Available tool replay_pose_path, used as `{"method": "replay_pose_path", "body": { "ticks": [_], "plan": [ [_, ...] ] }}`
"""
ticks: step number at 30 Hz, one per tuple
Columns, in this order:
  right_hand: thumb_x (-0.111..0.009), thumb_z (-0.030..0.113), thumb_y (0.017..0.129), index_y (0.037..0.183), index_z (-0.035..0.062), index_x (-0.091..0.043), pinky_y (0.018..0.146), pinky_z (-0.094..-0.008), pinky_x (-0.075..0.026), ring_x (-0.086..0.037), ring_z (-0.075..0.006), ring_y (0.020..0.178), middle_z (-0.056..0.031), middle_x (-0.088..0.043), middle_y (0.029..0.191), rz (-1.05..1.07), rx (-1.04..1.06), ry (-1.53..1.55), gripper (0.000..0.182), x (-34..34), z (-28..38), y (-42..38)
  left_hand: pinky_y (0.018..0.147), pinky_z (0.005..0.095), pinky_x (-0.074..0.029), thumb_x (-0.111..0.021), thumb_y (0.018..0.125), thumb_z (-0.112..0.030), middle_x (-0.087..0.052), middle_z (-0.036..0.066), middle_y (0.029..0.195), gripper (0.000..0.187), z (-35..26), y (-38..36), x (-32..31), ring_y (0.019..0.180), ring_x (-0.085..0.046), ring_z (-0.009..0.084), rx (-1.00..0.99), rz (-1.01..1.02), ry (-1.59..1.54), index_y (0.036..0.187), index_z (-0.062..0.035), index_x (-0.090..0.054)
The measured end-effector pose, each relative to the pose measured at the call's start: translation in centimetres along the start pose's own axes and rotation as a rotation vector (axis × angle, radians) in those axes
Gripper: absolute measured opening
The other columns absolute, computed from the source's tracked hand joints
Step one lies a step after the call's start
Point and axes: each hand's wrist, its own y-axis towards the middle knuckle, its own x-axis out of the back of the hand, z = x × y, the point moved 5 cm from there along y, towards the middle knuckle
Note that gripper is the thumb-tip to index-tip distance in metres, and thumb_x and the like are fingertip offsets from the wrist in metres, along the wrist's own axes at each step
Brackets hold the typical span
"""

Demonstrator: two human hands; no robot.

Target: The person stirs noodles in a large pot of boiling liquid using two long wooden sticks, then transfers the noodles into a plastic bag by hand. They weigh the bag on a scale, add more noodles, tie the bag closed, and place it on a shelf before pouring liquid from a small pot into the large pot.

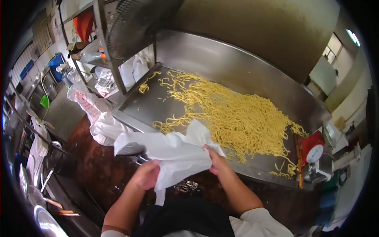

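Note:
A white plastic bag stretches between my two hands in front of the steel table. My left hand is closed on its lower left part, fingers partly hidden. At the bag's right side my right hand pinches the edge. Just beyond, a wide spread of yellow noodles lies on the steel table, with a few loose strands toward its left and right ends. The bag overlaps the table's near edge.
Left of the table hang white printed bags. A red dial scale stands at the right end beside a wooden stick. A large fan and metal shelf rise at back left. Pans sit lower left.

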Motion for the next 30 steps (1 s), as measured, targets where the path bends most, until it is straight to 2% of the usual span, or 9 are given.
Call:
{"method": "replay_pose_path", "body": {
  "ticks": [10, 14, 15, 18, 20, 22, 24, 27, 30],
  "plan": [
    [-0.062, 0.027, 0.092, 0.124, 0.0039, -0.053, 0.089, -0.0395, -0.051, -0.062, -0.0234, 0.103, -0.0107, -0.063, 0.114, -0.495, 0.16, 0.008, 0.041, 21.6, 7.6, -12.8, 0.097, 0.0355, -0.045, -0.048, 0.081, 0.003, -0.059, 0.014, 0.123, 0.049, 11.7, 14.3, -11.4, 0.112, -0.058, 0.0235, 0.341, 0.212, 0.416, 0.13, 0.0037, -0.047],
    [-0.06, 0.02, 0.093, 0.138, 0.0022, -0.041, 0.095, -0.0366, -0.045, -0.054, -0.0207, 0.113, -0.0136, -0.054, 0.127, -0.977, 0.564, -0.335, 0.052, 25.7, 14.5, -25.0, 0.095, 0.0331, -0.045, -0.045, 0.074, 0.007, -0.059, 0.013, 0.123, 0.056, 15.0, 17.3, -16.3, 0.112, -0.058, 0.0224, 0.368, 0.304, 0.394, 0.13, 0.0036, -0.048],
    [-0.059, 0.014, 0.092, 0.14, 0.0, -0.037, 0.098, -0.0363, -0.043, -0.051, -0.0197, 0.116, -0.0149, -0.05, 0.133, -1.022, 0.884, -0.53, 0.054, 27.6, 15.6, -27.8, 0.095, 0.0325, -0.045, -0.045, 0.072, 0.006, -0.059, 0.012, 0.122, 0.058, 16.1, 17.7, -17.3, 0.111, -0.058, 0.0214, 0.442, 0.347, 0.388, 0.13, 0.0033, -0.049],
    [-0.063, 0.007, 0.088, 0.141, 0.0001, -0.038, 0.104, -0.035, -0.036, -0.043, -0.023, 0.128, -0.014, -0.044, 0.141, -1.042, 0.987, -0.821, 0.059, 17.1, 17.8, -28.3, 0.092, 0.0309, -0.046, -0.046, 0.068, 0.005, -0.06, 0.01, 0.119, 0.06, 19.1, 18.0, -21.8, 0.108, -0.058, 0.0191, 0.606, 0.61, 0.314, 0.129, 0.0025, -0.049],
    [-0.064, 0.019, 0.087, 0.132, 0.0004, -0.05, 0.11, -0.0488, -0.026, -0.037, -0.0394, 0.133, -0.0215, -0.042, 0.142, -1.006, 0.69, -1.588, 0.05, 10.6, 17.6, -25.8, 0.087, 0.0282, -0.046, -0.048, 0.067, 0.004, -0.062, 0.008, 0.113, 0.059, 21.4, 16.8, -24.2, 0.102, -0.059, 0.0161, 0.814, 0.885, 0.234, 0.126, 0.0015, -0.051],
    [-0.058, 0.027, 0.09, 0.132, 0.001, -0.049, 0.11, -0.0516, -0.024, -0.035, -0.0434, 0.133, -0.0253, -0.041, 0.141, -0.889, 0.384, -1.806, 0.05, 9.5, 16.7, -23.3, 0.087, 0.0283, -0.046, -0.048, 0.067, 0.003, -0.062, 0.008, 0.113, 0.058, 22.3, 16.6, -24.7, 0.102, -0.059, 0.0162, 0.931, 0.952, 0.146, 0.125, 0.0011, -0.051],
    [-0.056, 0.029, 0.091, 0.133, 0.0008, -0.047, 0.11, -0.0523, -0.022, -0.035, -0.0446, 0.132, -0.0266, -0.04, 0.141, -0.968, 0.45, -1.682, 0.051, 9.7, 16.5, -22.4, 0.087, 0.0283, -0.046, -0.048, 0.067, 0.003, -0.062, 0.008, 0.113, 0.057, 22.2, 17.1, -25.8, 0.101, -0.059, 0.0164, 1.01, 1.007, 0.048, 0.124, 0.0007, -0.052],
    [-0.053, 0.034, 0.093, 0.136, 0.0002, -0.043, 0.111, -0.0538, -0.019, -0.032, -0.0464, 0.133, -0.0296, -0.038, 0.141, -0.959, 0.613, -1.603, 0.056, 8.3, 15.8, -20.0, 0.092, 0.0309, -0.045, -0.045, 0.092, -0.057, -0.06, 0.012, 0.115, 0.067, 21.4, 18.8, -26.1, 0.107, -0.058, 0.0199, 1.11, 0.611, -0.155, 0.127, 0.0001, -0.05],
    [-0.047, 0.039, 0.096, 0.142, 0.001, -0.035, 0.112, -0.0532, -0.017, -0.024, -0.0448, 0.138, -0.0282, -0.027, 0.148, -0.975, 0.537, -1.597, 0.061, 7.9, 17.1, -17.3, 0.105, 0.0346, -0.037, -0.026, 0.086, -0.077, -0.052, 0.016, 0.131, 0.094, 19.9, 20.1, -25.6, 0.122, -0.05, 0.0228, 1.074, 0.605, -0.197, 0.137, 0.001, -0.041]
  ]
}}
